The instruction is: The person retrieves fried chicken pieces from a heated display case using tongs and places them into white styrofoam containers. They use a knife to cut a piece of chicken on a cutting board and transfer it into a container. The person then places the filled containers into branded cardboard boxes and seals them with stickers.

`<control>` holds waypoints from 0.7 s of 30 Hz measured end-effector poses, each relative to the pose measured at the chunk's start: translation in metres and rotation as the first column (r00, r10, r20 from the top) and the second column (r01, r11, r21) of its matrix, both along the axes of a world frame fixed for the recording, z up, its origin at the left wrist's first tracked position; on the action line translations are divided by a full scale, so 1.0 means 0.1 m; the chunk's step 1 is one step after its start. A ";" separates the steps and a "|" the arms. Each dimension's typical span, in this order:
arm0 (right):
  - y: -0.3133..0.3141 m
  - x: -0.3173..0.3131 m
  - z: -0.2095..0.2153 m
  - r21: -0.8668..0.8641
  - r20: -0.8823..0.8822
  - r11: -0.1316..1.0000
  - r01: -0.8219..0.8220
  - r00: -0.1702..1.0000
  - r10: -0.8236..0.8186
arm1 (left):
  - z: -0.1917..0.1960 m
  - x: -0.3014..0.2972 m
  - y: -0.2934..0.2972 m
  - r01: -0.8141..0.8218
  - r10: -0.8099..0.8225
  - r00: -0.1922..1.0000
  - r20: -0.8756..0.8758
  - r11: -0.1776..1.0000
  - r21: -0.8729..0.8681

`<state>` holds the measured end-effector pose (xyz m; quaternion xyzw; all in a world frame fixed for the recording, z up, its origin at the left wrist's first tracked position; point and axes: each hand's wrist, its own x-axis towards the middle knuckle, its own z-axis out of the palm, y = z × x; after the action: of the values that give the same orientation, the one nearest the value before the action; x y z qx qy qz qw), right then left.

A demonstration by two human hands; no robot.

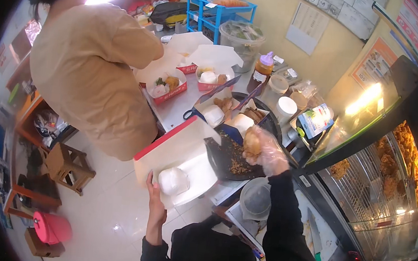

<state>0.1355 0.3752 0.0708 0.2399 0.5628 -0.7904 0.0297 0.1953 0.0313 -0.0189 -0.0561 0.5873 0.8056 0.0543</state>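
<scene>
My left hand (156, 203) grips the near left edge of an open food box (199, 166), white inside with a red edge. A white wrapped portion, probably rice (174, 181), sits in this box. In a clear plastic glove, my right hand (274, 156) is closed round a piece of fried chicken (252, 144). It hangs over a dark round tray (216, 162) scattered with brown crumbs. Two open boxes stand on the tray's far part, holding white wrapped portions (213, 115) and browned pieces of food (255, 114).
Further back, filled red-and-white boxes (171, 95) stand on the table near a person in a tan shirt (92, 64). A sauce bottle (262, 70) and tubs line the wall side. At right are a lit glass display case (364, 186) with fried chicken and a knife (314, 232).
</scene>
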 end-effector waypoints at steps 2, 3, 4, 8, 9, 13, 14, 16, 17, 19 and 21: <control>-0.02 0.16 0.33 -0.029 -0.142 0.997 -0.074 0.987 0.069 | -0.10 -0.07 0.11 0.005 -0.006 1.000 -0.013 0.999 -0.045; -0.09 0.18 0.55 -0.024 -0.143 0.992 -0.123 0.983 0.118 | -0.23 -0.12 0.10 0.001 -0.003 0.999 -0.036 0.997 -0.074; -0.13 0.22 0.72 -0.014 -0.142 0.987 -0.158 0.978 0.155 | -0.22 -0.14 0.16 -0.002 -0.007 0.998 -0.064 0.992 -0.125; -0.37 0.14 0.27 0.941 -0.285 0.333 0.059 0.665 0.690 | -0.05 -0.15 0.63 -0.064 0.026 0.987 -0.156 0.968 -0.245; -0.49 0.06 0.16 0.979 -0.174 0.068 0.191 0.620 0.765 | -0.02 -0.14 0.71 -0.078 0.031 0.984 -0.175 0.961 -0.265; -0.76 0.12 0.13 0.984 -0.152 0.174 0.046 0.727 0.669 | 0.11 -0.11 0.81 -0.072 -0.006 0.971 -0.237 0.946 -0.316; -0.65 0.17 0.07 0.976 -0.167 0.216 0.028 0.733 0.660 | 0.04 -0.13 0.82 -0.060 -0.004 0.974 -0.227 0.959 -0.276; -0.58 0.32 0.30 0.926 -0.263 0.377 0.002 0.719 0.643 | -0.19 -0.17 0.80 -0.061 0.020 0.979 -0.201 0.979 -0.197; -0.47 0.43 0.38 0.873 -0.343 0.487 0.000 0.711 0.614 | -0.25 -0.19 0.79 -0.062 0.027 0.983 -0.184 0.980 -0.190; -0.32 0.68 0.54 0.132 -0.332 0.952 -0.275 0.893 0.304 | -0.29 -0.22 0.81 -0.055 0.029 0.989 -0.148 0.983 -0.178; -0.31 0.91 0.66 0.056 -0.289 0.991 -0.120 0.948 0.131 | -0.28 -0.29 0.83 0.022 -0.040 0.991 -0.128 0.991 -0.133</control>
<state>0.2263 0.3440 0.1367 0.0849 0.5900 -0.8029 -0.0080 0.1665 0.1146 -0.0472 0.0025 0.6421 0.7662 0.0244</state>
